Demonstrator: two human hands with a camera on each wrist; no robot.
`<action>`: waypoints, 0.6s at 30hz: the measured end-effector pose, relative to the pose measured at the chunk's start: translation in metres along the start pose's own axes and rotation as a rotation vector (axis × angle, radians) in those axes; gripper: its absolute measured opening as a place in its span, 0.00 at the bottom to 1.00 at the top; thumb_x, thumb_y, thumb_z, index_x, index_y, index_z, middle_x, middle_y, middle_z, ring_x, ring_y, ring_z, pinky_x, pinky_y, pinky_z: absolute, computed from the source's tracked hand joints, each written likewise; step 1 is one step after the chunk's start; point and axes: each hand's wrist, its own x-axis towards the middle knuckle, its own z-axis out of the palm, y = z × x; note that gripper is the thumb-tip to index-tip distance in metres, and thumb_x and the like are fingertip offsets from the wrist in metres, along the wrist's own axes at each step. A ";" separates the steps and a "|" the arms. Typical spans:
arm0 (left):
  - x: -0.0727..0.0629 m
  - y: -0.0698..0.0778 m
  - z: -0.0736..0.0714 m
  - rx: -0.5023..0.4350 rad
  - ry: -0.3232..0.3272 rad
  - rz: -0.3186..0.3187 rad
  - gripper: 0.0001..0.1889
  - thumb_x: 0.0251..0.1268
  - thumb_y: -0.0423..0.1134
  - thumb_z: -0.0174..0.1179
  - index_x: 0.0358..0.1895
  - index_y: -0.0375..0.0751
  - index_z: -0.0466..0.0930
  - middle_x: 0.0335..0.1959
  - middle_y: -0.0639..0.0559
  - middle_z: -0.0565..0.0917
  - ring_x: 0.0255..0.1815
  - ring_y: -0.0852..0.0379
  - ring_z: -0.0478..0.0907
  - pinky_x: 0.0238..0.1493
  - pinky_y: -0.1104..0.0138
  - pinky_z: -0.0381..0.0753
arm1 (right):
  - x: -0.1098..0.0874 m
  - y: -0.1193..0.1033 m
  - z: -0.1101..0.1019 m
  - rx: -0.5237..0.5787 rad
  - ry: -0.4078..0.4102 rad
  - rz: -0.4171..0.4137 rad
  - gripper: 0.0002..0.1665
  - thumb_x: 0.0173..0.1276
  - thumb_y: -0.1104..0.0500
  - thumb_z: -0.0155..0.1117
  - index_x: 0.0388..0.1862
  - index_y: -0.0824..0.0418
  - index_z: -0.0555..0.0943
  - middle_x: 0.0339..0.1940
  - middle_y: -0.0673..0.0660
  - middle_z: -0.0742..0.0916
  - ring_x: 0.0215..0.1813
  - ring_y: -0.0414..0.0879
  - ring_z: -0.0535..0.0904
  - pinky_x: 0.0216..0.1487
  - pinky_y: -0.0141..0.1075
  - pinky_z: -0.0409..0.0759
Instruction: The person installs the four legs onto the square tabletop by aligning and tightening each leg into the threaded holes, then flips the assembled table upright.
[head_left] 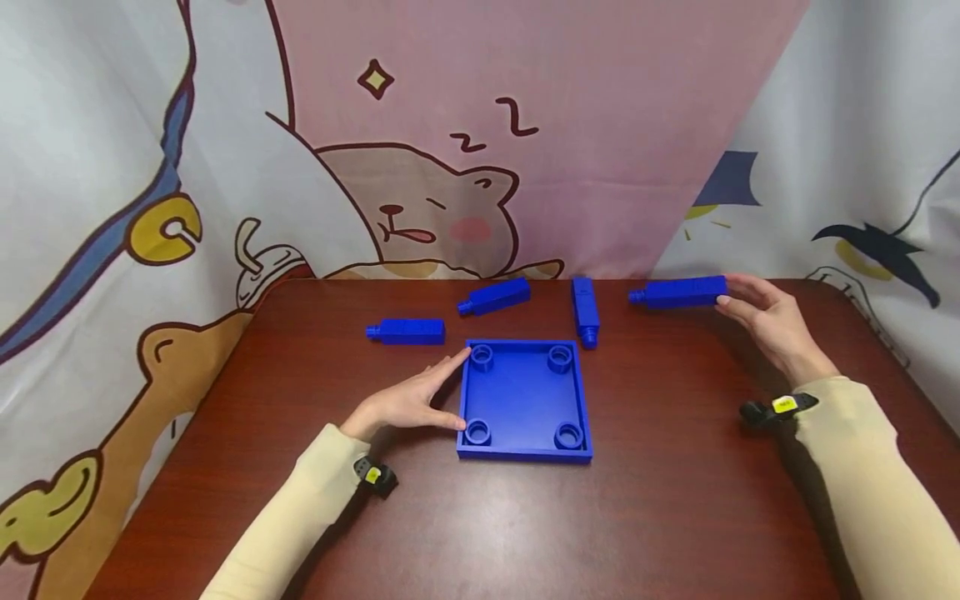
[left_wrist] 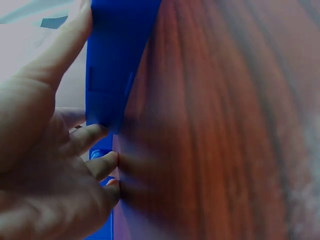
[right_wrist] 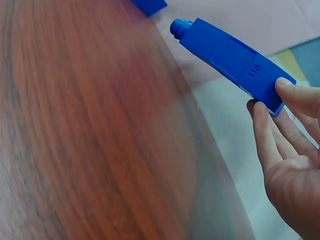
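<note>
A blue square tabletop (head_left: 525, 400) with a raised rim lies on the wooden table, a round socket in each corner. My left hand (head_left: 408, 402) rests against its left edge, thumb near the front corner and fingers stretched toward the back one. At the back right, my right hand (head_left: 772, 325) pinches the plain end of a blue table leg (head_left: 686, 292) between thumb and fingers. This leg is square-sided, with a narrow round tip pointing left. In the right wrist view the held leg (right_wrist: 237, 62) is tilted and shows the number 118.
Three more blue legs lie behind the tabletop: one at the left (head_left: 411, 332), one at the back middle (head_left: 495, 297), one upright in view (head_left: 585, 308) with its tip toward me. A printed cloth (head_left: 600, 150) hangs along the back edge of the wooden table (head_left: 675, 500).
</note>
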 end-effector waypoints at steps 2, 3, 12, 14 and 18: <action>0.000 0.000 0.001 0.001 0.001 -0.011 0.55 0.59 0.51 0.68 0.79 0.48 0.34 0.78 0.46 0.39 0.76 0.41 0.37 0.72 0.48 0.41 | -0.002 -0.004 0.005 0.006 -0.005 -0.002 0.25 0.65 0.72 0.63 0.61 0.63 0.73 0.50 0.49 0.81 0.43 0.38 0.84 0.47 0.27 0.79; 0.000 0.000 0.001 0.000 0.000 -0.018 0.55 0.59 0.52 0.68 0.79 0.48 0.34 0.78 0.46 0.39 0.76 0.41 0.37 0.72 0.48 0.41 | -0.002 -0.006 0.007 0.009 -0.010 -0.007 0.26 0.65 0.72 0.62 0.62 0.64 0.73 0.50 0.49 0.82 0.42 0.39 0.84 0.47 0.28 0.79; 0.000 0.004 -0.002 -0.017 -0.012 -0.048 0.55 0.58 0.54 0.67 0.79 0.51 0.34 0.78 0.45 0.40 0.76 0.40 0.37 0.71 0.46 0.42 | -0.004 -0.012 0.022 -0.114 -0.055 -0.033 0.24 0.66 0.71 0.62 0.61 0.63 0.75 0.48 0.47 0.84 0.43 0.37 0.83 0.45 0.26 0.79; 0.000 0.004 -0.003 -0.020 -0.012 -0.046 0.55 0.58 0.54 0.67 0.79 0.51 0.34 0.78 0.45 0.40 0.76 0.40 0.37 0.71 0.45 0.42 | -0.006 -0.013 0.024 -0.149 -0.072 -0.041 0.24 0.66 0.71 0.62 0.62 0.64 0.74 0.48 0.47 0.84 0.43 0.37 0.83 0.45 0.26 0.79; 0.000 0.003 -0.002 -0.023 -0.016 -0.046 0.56 0.58 0.55 0.67 0.79 0.51 0.34 0.78 0.46 0.40 0.76 0.40 0.37 0.71 0.45 0.41 | -0.011 -0.015 0.032 -0.205 -0.096 -0.043 0.24 0.67 0.70 0.62 0.63 0.65 0.74 0.50 0.47 0.83 0.44 0.37 0.83 0.45 0.26 0.79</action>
